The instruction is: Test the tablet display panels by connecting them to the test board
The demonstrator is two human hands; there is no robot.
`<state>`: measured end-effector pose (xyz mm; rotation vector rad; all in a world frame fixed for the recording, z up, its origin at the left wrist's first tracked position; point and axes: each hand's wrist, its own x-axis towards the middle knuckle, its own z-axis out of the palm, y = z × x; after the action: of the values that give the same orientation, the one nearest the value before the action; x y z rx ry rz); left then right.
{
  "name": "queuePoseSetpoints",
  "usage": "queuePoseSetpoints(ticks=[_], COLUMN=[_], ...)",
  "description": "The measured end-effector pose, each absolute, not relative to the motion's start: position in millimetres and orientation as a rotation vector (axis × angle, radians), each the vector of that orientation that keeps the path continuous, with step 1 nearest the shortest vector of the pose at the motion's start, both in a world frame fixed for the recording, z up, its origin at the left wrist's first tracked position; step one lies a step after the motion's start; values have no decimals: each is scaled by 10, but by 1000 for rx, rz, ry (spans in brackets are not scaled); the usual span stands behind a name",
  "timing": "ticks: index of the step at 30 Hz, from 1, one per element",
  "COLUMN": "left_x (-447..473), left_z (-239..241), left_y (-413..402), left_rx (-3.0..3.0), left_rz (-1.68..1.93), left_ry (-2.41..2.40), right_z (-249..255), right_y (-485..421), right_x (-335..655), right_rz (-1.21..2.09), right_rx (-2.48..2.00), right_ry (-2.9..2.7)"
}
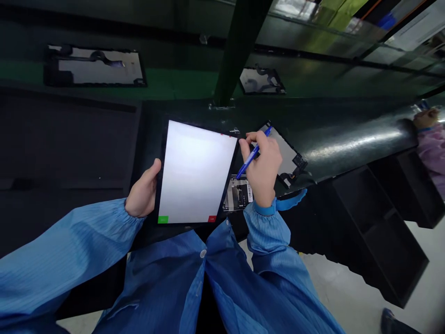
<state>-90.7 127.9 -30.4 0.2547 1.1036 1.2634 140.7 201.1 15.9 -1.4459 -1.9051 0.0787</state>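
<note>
My left hand [143, 194] grips the left edge of a tablet [196, 171] whose screen glows white, with a small green button at its lower left corner and a red one at its lower right. The tablet is held tilted above the dark bench. My right hand [263, 164] is closed around a blue pen [253, 153] just right of the tablet's upper right edge. Under that hand lies an opened device with a bare circuit board [238, 194] and a grey back panel [289, 155].
A dark green bench [347, 134] runs across the view, with a black post [239, 46] rising behind the tablet. Two more panels lie farther back, one at the left [95, 66] and one in the middle [261, 81]. Another person's pink sleeve [431, 148] shows at the right edge.
</note>
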Motion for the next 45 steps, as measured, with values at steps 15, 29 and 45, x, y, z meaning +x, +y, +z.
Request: queuePoseSetpoints(ticks=[15,29,45], left_x=[-949,-911,-949], left_z=[-364,-346,-277], left_y=[1289,1257,1268], left_rx=[265,380,340], left_rz=[1276,1117,1016], left_ry=[1010,1009,1046], right_z=[79,529,293], right_y=[1306,1737,2441], right_x=[1475,1194,1324], right_rz=[-175,134,957], right_rx=[-784,-628,-847], right_ry=[-2061,-2163,-2167])
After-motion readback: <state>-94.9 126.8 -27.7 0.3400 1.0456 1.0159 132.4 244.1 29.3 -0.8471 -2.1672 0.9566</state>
